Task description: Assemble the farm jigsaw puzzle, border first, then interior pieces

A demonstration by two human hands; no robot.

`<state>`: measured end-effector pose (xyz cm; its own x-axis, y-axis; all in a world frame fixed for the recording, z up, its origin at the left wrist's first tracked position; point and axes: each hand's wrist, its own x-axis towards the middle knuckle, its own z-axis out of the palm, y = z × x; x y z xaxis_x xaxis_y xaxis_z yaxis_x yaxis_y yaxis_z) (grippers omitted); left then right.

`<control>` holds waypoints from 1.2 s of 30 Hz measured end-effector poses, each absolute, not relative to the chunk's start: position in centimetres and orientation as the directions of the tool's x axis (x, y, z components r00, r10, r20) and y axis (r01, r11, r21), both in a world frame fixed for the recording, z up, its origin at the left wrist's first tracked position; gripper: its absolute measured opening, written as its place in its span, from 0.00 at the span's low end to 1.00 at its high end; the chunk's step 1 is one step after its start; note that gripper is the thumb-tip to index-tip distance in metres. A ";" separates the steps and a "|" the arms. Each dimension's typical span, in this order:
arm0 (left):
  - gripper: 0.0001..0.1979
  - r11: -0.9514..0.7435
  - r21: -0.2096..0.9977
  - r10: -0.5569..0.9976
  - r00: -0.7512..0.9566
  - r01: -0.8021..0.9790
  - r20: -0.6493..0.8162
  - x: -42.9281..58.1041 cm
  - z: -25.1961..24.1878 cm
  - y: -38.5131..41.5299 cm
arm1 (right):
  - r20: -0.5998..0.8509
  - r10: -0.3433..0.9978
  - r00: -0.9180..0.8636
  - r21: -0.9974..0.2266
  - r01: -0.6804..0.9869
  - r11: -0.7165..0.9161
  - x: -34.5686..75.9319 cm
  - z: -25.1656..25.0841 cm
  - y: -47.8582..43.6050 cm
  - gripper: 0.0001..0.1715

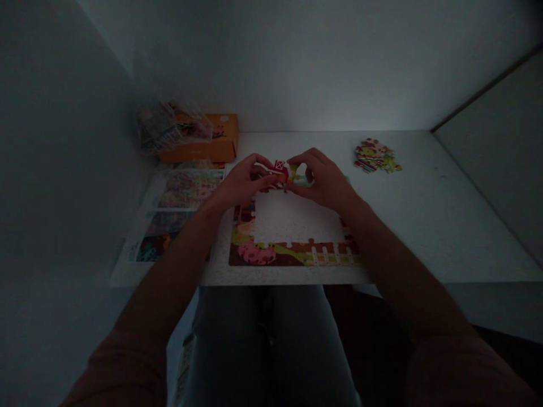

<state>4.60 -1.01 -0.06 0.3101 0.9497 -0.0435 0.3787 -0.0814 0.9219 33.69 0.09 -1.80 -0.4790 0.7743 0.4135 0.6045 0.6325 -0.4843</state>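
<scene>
- A jigsaw piece [280,169], printed with a red barn front and white crossed window, is held up just above the top gap of the partly built puzzle.
- The left hand [241,183] grips it from one side, fingers [263,178] pressed together on the piece.
- The right hand [322,181] closes on the other side, fingers [303,186] also together around its greenish edge.
- The puzzle's assembled border [271,254] lies directly below the hands, on a white speckled table [428,226].
- Loose jigsaw pieces [375,155] sit stacked to the right, well apart from the hands.
- Two printed picture sheets [190,189] lie left of the puzzle, beyond them an orange box [212,138] and a clear plastic bag [172,127].
</scene>
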 end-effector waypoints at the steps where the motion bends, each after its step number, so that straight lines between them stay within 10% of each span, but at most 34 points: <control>1: 0.12 -0.080 0.916 0.952 0.301 0.394 -0.047 4.6 0.0 -0.9 | 0.421 0.771 -0.478 -0.474 0.609 0.636 33.7 -1.8 0.1 0.29; 9: 0.12 -0.133 0.771 0.991 0.097 0.623 0.092 1.8 0.6 0.6 | 0.427 0.746 -0.511 -0.429 0.611 0.665 34.5 -0.5 -0.2 0.29; 36: 0.25 -0.287 0.528 0.931 0.363 0.800 -0.045 -0.5 0.8 -0.3 | 0.241 0.652 -0.719 -0.352 0.561 0.749 31.0 -2.1 -0.9 0.15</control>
